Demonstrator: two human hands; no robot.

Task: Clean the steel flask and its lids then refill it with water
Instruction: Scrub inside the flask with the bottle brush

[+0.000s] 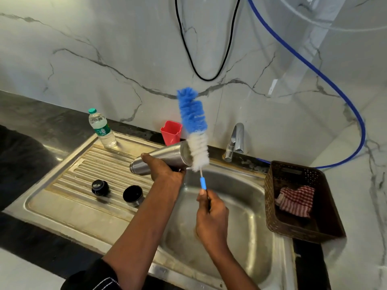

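My left hand grips the steel flask, held on its side above the drainboard's right edge, narrow neck to the left and base to the right. My right hand holds the handle of a blue-and-white bottle brush over the sink basin. The brush stands nearly upright, its white bristles against the flask's base. Two black lids lie on the ribbed drainboard: a stopper and a cup lid, mouth up.
A plastic water bottle stands at the drainboard's back left. A red cup and the tap sit behind the sink. A brown basket with a checked cloth is at the right. Cables and a blue hose hang on the wall.
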